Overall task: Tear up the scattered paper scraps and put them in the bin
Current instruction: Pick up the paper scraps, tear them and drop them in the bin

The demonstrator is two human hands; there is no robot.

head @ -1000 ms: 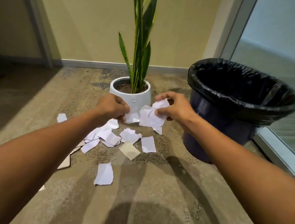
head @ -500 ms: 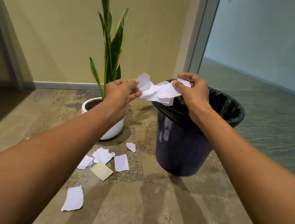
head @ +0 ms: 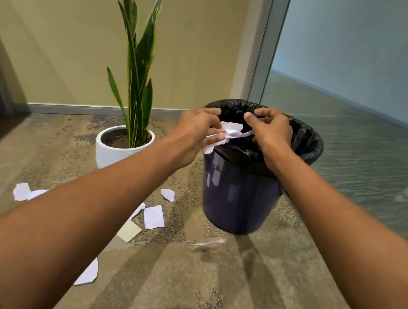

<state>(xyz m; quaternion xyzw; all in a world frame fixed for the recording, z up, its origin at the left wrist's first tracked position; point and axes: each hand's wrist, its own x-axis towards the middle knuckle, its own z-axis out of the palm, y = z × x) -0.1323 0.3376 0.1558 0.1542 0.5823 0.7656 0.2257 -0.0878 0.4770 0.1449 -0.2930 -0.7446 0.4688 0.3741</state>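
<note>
A dark blue bin (head: 238, 201) with a black liner (head: 306, 142) stands on the floor right of centre. Both my hands are over its near rim, gripping a bunch of white paper scraps (head: 230, 131) between them. My left hand (head: 198, 128) holds the left end, my right hand (head: 269, 130) the right end. Several more white scraps (head: 153, 216) lie on the floor left of the bin, and one blurred scrap (head: 209, 243) sits just in front of it.
A white pot (head: 116, 150) with a tall green plant (head: 140, 56) stands left of the bin, close to it. A beige wall runs behind. A glass partition (head: 375, 75) with a metal frame is to the right. The floor is mottled carpet.
Both hands carried the scraps from the floor up and rightward to the bin, and now hold them closer together over its opening. The view has shifted toward the bin.
</note>
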